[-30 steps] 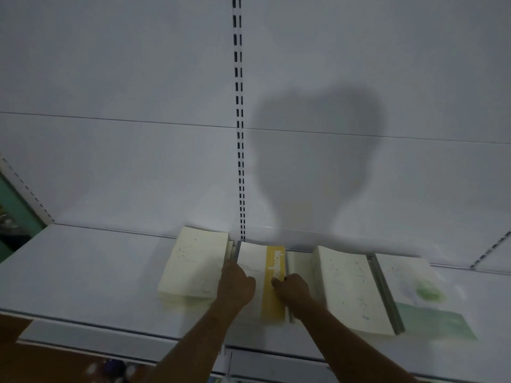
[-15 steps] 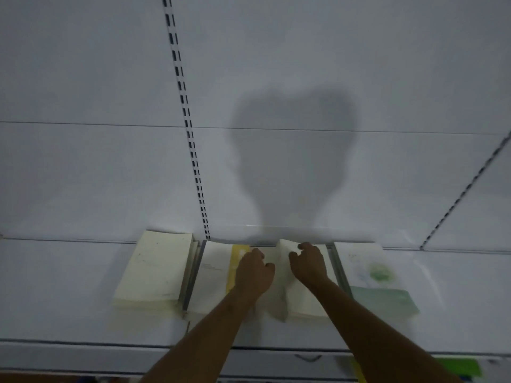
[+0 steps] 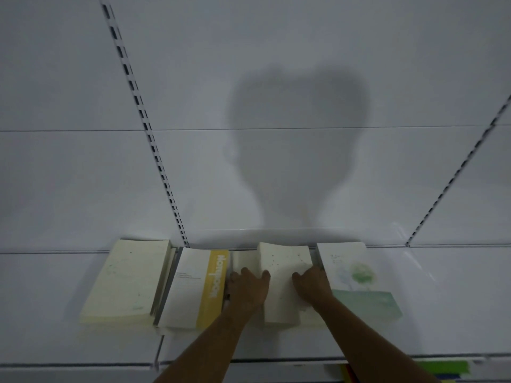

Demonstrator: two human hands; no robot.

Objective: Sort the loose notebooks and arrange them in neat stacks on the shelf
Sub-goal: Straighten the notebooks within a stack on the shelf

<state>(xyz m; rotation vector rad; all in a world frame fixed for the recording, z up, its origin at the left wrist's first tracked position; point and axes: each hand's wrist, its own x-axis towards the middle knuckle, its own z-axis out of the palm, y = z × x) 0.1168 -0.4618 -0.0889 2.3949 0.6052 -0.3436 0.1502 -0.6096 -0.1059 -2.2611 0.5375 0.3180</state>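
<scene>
On the white shelf [image 3: 55, 294], the cream speckled notebook stack [image 3: 282, 283] is being held from both sides: the left hand [image 3: 249, 288] is being pressed against its left edge with curled fingers in a closed grip on it, and the right hand [image 3: 312, 286] is being curled over its right edge likewise. Just left, a white-and-yellow notebook stack [image 3: 193, 288] is being kept beside a cream stack [image 3: 127, 280]. Just right, a green-printed stack [image 3: 356, 280] is lying flat. Behind, a head shadow [image 3: 298, 150] is being cast on the back panel [image 3: 69, 78].
</scene>
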